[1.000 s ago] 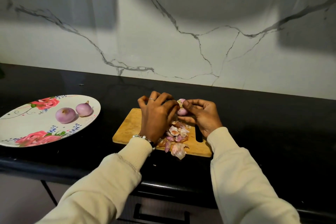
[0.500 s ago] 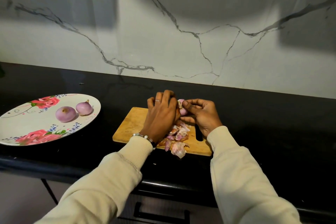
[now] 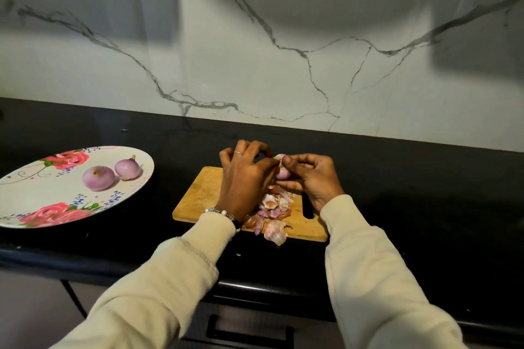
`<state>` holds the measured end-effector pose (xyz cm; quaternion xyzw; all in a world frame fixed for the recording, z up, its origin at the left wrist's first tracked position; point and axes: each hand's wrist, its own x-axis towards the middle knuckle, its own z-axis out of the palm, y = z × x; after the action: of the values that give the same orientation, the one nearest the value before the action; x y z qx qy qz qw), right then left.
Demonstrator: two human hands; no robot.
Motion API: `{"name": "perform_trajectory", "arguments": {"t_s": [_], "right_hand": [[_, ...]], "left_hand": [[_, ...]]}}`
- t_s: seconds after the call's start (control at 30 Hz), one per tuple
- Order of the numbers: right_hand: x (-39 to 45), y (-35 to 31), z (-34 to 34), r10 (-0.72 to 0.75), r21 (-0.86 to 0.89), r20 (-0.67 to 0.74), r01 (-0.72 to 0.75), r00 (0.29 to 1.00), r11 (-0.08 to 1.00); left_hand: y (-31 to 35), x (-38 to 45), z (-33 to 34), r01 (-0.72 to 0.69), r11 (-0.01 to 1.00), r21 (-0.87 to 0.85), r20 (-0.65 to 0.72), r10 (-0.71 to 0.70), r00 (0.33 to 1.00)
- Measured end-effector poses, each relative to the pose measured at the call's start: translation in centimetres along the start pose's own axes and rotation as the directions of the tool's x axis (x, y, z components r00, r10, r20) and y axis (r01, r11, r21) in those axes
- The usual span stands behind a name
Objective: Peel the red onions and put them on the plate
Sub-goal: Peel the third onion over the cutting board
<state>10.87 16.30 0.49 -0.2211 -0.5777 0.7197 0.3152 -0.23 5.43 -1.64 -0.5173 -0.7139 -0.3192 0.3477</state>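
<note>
A small red onion (image 3: 282, 171) is held between both hands above the wooden cutting board (image 3: 202, 193). My right hand (image 3: 310, 178) cups it from the right, thumb on top. My left hand (image 3: 245, 178) pinches at its left side, fingers curled over it, so most of the onion is hidden. A pile of pink and brown onion skins (image 3: 273, 214) lies on the board below the hands. Two peeled onions (image 3: 98, 177) (image 3: 127, 168) rest on the floral oval plate (image 3: 34, 198) at the left.
The board sits near the front edge of a black countertop (image 3: 411, 193). A white marble backsplash (image 3: 283, 51) rises behind. A drawer with a dark handle (image 3: 249, 333) is below the counter edge. One skin piece (image 3: 275, 232) overhangs the board's front edge.
My left hand has shifted slightly and its fingers have spread wider over the onion. The right hand, the plate and the skins have stayed in place.
</note>
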Motion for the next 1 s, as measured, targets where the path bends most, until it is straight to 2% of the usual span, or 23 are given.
{"name": "perform_trajectory", "arguments": {"t_s": [0.67,1.0], "right_hand": [[0.16,0.29,0.65,0.016,-0.054,-0.036,-0.018,0.999,0.998],[0.36,0.06,0.43,0.007,0.102,-0.048,-0.002,0.999,0.995]], "left_hand": [[0.6,-0.03,0.23,-0.051,0.982,0.181,-0.093,0.069,0.993],[0.35,0.25,-0.07,0.18,0.979,-0.096,-0.066,-0.187,0.98]]}}
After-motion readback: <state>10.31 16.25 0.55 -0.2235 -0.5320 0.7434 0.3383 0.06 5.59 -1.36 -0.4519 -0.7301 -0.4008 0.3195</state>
